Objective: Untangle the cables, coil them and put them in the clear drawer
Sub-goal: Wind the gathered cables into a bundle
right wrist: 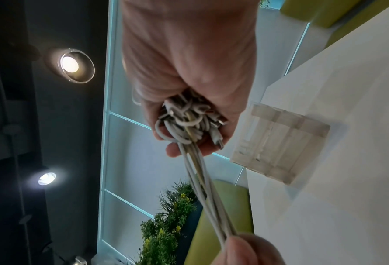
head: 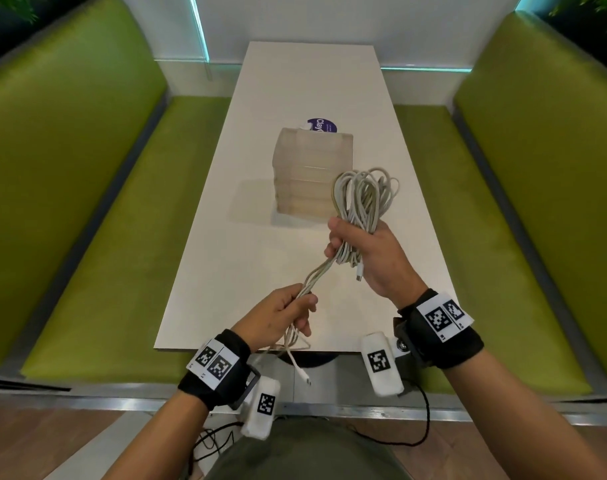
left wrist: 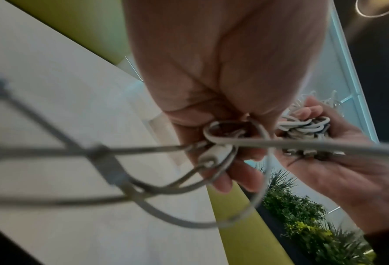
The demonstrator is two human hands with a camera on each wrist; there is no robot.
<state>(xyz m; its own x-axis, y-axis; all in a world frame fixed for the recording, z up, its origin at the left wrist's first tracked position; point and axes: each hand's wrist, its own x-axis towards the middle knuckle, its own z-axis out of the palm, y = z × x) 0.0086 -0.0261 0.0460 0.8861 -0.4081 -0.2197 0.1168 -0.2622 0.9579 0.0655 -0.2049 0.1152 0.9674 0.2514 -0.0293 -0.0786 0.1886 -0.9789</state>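
A bundle of white cables (head: 362,197) is held above the white table (head: 246,258). My right hand (head: 361,247) grips the bundle at its middle, loops standing up above the fist and a plug (head: 359,273) hanging below it. Several strands run down-left to my left hand (head: 291,308), which pinches them near the table's front edge; loose ends and another plug (head: 305,379) dangle below it. The right wrist view shows the cables (right wrist: 184,125) bunched in the fist. The left wrist view shows cables (left wrist: 220,143) looping at my left fingers. The clear drawer unit (head: 312,178) stands mid-table, its drawers pushed in.
A round blue sticker (head: 324,125) lies on the table behind the drawer unit. Green padded benches (head: 98,209) run along both long sides of the table. A white wall with lit edges closes the far end.
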